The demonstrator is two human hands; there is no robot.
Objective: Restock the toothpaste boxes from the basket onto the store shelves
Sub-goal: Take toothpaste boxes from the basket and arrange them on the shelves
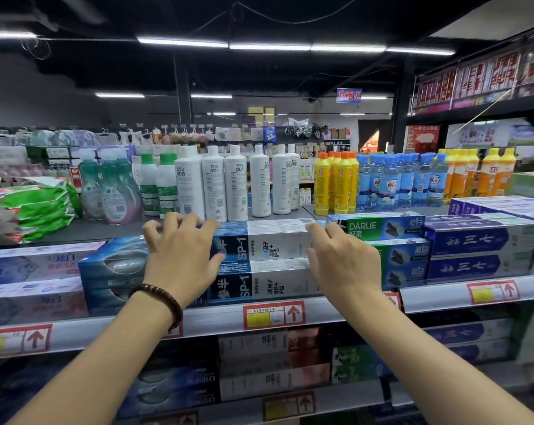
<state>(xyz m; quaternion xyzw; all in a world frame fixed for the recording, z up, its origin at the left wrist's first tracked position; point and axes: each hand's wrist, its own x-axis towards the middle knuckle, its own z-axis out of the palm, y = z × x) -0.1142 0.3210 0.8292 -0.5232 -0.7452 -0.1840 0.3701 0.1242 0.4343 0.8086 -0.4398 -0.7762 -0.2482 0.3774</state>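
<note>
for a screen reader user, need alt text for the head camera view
A left hand and right hand hold the ends of the top SP-1 toothpaste box on a store shelf, fingers curled over its top. Green Darlie boxes sit to its right, and bottles stand behind.

Stacked SP-1 boxes point(244, 250) read "SP-1" sideways on dark blue. Just right of them a green box point(379, 227) says "DARLIE" and "超白"; further right, purple boxes point(480, 240) show "三七". Far behind and above them, a blue hanging sign point(349, 95) reads "称重区" and a blue pack point(270, 135) reads "XL".
</note>
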